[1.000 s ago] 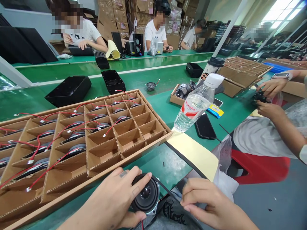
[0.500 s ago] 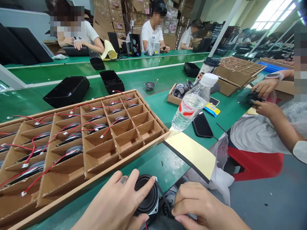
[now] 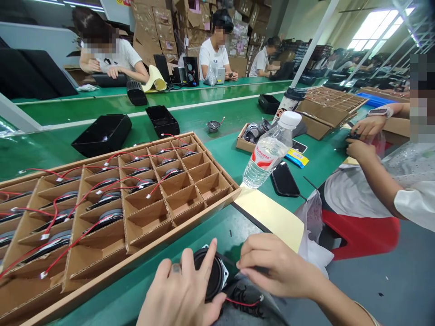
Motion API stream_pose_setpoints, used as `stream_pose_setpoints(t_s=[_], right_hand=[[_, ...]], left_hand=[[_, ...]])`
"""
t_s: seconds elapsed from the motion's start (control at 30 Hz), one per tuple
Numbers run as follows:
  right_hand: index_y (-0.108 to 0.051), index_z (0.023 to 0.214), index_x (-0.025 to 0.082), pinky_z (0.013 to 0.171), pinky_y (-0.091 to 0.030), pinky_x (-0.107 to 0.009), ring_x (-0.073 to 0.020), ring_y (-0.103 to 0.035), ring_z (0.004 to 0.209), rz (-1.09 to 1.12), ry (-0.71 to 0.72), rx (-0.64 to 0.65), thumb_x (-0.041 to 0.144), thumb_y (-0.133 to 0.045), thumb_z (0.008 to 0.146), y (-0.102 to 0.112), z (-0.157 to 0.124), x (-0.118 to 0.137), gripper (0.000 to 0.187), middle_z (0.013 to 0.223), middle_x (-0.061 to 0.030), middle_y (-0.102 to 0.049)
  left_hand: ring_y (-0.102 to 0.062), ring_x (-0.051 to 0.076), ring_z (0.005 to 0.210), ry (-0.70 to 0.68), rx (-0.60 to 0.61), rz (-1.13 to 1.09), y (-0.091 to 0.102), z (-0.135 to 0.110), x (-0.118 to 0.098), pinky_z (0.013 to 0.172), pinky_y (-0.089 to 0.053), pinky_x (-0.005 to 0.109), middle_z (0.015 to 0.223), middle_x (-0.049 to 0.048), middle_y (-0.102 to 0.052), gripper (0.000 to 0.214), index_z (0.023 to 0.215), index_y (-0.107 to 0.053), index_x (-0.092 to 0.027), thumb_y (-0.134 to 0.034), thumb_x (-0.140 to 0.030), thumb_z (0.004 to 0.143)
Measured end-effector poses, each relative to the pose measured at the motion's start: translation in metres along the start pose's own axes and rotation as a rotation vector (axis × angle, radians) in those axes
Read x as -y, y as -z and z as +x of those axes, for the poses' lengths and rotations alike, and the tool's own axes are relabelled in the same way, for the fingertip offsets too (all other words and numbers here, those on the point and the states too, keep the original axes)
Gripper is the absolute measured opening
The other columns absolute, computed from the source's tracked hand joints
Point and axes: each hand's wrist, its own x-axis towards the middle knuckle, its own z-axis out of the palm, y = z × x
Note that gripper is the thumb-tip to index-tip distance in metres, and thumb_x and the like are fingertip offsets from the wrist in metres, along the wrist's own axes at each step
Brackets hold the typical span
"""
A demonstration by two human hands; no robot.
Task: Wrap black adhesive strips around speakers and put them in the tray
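My left hand [image 3: 180, 287] is shut around a round black speaker driver [image 3: 210, 273], its fingers spread across the driver's face. The driver has a pale metal frame [image 3: 224, 274] and sits tilted just above the bench edge. My right hand [image 3: 273, 262] is close on its right side, with the fingertips curled together at the rim. Whatever they may pinch is hidden. Under that hand lies a red wire [image 3: 242, 302] ending in a small white connector [image 3: 261, 298].
A cardboard divided tray [image 3: 149, 228] holding wired speakers lies left of my hands. Beyond stand a water bottle [image 3: 268, 156], a yellow-backed sheet [image 3: 268, 216], a phone [image 3: 284, 179] and black enclosures [image 3: 102, 135]. A co-worker's hands [image 3: 362, 138] work at right.
My right hand has moved up and left to the driver's rim. The driver has turned in my left hand, and the red wire now shows below it.
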Motion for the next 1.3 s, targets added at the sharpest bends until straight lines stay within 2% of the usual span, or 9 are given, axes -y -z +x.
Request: stream_pose_setpoints(t_s=[0.1,0.17,0.23,0.33,0.43,0.6,0.83,1.13,1.3], right_hand=[[-0.061,0.089,0.014,0.06,-0.041,-0.02,-0.0099,-0.053,0.069,-0.004,-0.001,-0.084,0.011,-0.053,0.083,0.004,0.008,-0.008,0.01,0.077,-0.0037,-0.058],[-0.062,0.088,0.014,0.062,-0.042,-0.02,-0.0102,-0.054,0.071,-0.006,-0.001,-0.107,0.012,-0.055,0.083,0.005,0.012,-0.012,0.009,0.078,-0.0041,-0.059],[-0.062,0.086,0.014,0.062,-0.043,-0.02,-0.0099,-0.054,0.071,0.012,-0.001,-0.107,0.012,-0.055,0.083,0.005,0.014,-0.013,0.008,0.077,-0.0037,-0.06],[-0.062,0.084,0.014,0.062,-0.043,-0.019,-0.0092,-0.055,0.07,0.054,-0.007,-0.101,0.011,-0.056,0.082,0.004,0.014,-0.015,0.008,0.076,-0.0032,-0.06],[-0.063,0.082,0.013,0.062,-0.044,-0.018,-0.0092,-0.055,0.07,0.099,-0.012,-0.092,0.009,-0.057,0.081,0.003,0.014,-0.017,0.008,0.075,-0.0037,-0.06],[-0.065,0.083,0.013,0.064,-0.046,-0.018,-0.0091,-0.057,0.071,0.171,0.003,-0.048,0.012,-0.057,0.084,0.0,0.015,-0.023,0.008,0.077,-0.0044,-0.062],[-0.065,0.083,0.013,0.065,-0.046,-0.019,-0.0099,-0.057,0.072,0.182,-0.005,0.001,0.014,-0.057,0.085,-0.006,0.018,-0.028,0.009,0.078,-0.0051,-0.062],[-0.064,0.083,0.013,0.064,-0.045,-0.018,-0.0095,-0.056,0.072,0.154,0.026,0.004,0.011,-0.056,0.084,-0.011,0.017,-0.026,0.008,0.078,-0.0048,-0.062],[-0.063,0.084,0.014,0.065,-0.045,-0.02,-0.0097,-0.056,0.072,0.116,0.016,0.021,0.014,-0.053,0.087,-0.012,0.015,-0.022,0.01,0.079,-0.0046,-0.062]], left_hand=[[-0.06,0.033,0.083,-0.064,0.156,-0.266,-0.008,0.01,0.017,0.072,-0.049,0.046,0.109,0.0244,-0.056,0.11,0.137,-0.027,-0.014,-0.071,-0.068,0.053],[-0.046,0.035,0.114,-0.209,0.222,-0.441,-0.018,0.013,0.033,0.087,-0.045,0.045,0.136,0.0259,-0.034,0.115,0.139,-0.022,-0.009,-0.08,-0.056,0.051],[-0.035,0.027,0.125,-0.336,0.178,-0.575,-0.028,0.014,0.046,0.097,-0.039,0.039,0.14,0.0163,-0.033,0.101,0.138,-0.026,-0.013,-0.083,-0.032,0.057],[-0.044,0.021,0.118,-0.428,0.044,-0.647,-0.039,0.013,0.055,0.095,-0.04,0.035,0.131,0.006,-0.048,0.078,0.128,-0.04,-0.021,-0.08,-0.017,0.061],[-0.052,0.023,0.108,-0.423,0.006,-0.575,-0.044,0.013,0.053,0.086,-0.045,0.035,0.124,0.0093,-0.053,0.074,0.12,-0.049,-0.015,-0.085,-0.026,0.056],[-0.055,0.025,0.105,-0.317,-0.029,-0.465,-0.049,0.002,0.041,0.083,-0.046,0.035,0.125,0.0109,-0.053,0.084,0.123,-0.049,-0.013,-0.086,-0.035,0.051],[-0.059,0.021,0.088,-0.146,-0.201,-0.389,-0.046,-0.016,0.025,0.077,-0.047,0.031,0.116,0.0067,-0.059,0.057,0.117,-0.057,-0.015,-0.068,-0.044,0.069],[-0.058,0.023,0.087,-0.108,-0.166,-0.375,-0.042,-0.016,0.017,0.071,-0.049,0.033,0.109,0.0094,-0.062,0.057,0.118,-0.057,-0.015,-0.063,-0.048,0.072],[-0.057,0.025,0.089,-0.118,-0.14,-0.337,-0.041,-0.016,0.015,0.071,-0.048,0.036,0.108,0.0115,-0.062,0.058,0.122,-0.054,-0.013,-0.061,-0.041,0.072]])
